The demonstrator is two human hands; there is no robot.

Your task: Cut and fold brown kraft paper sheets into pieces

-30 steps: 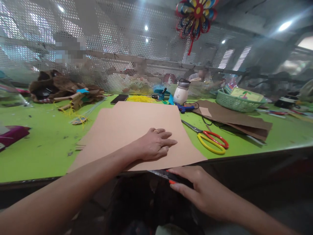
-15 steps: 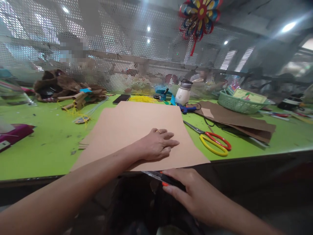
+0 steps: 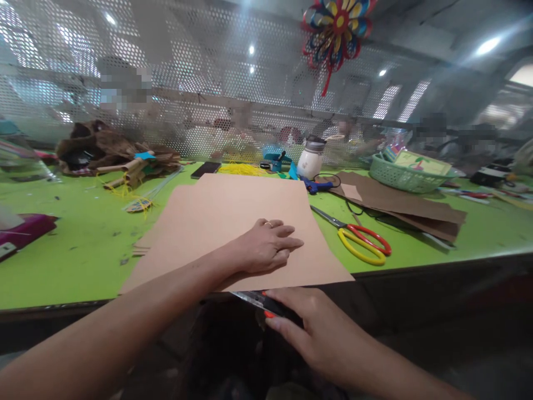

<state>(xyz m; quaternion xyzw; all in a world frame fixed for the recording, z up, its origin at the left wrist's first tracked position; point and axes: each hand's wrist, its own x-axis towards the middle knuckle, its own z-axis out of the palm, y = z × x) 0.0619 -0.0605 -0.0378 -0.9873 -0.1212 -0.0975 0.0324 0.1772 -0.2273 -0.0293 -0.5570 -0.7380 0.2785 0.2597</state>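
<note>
Large tan paper sheets lie stacked on the green table, their near edge reaching the table's front edge. My left hand presses flat on the top sheet, fingers spread, a ring on one finger. Below the near edge, my right hand grips a black-handled utility knife. Its blade points left and lies along the paper's front edge; whether it touches the paper I cannot tell. Right of the sheets rest scissors with one red and one yellow handle loop.
Brown card sheets and a green basket are at the right. A white bottle, a blue glue gun and a phone stand or lie behind the paper. At far left is a purple box. People sit beyond the perforated screen.
My right hand has slid left with the knife along the paper's front edge. The left hand stays pressed on the paper; the whole view has shifted slightly.
</note>
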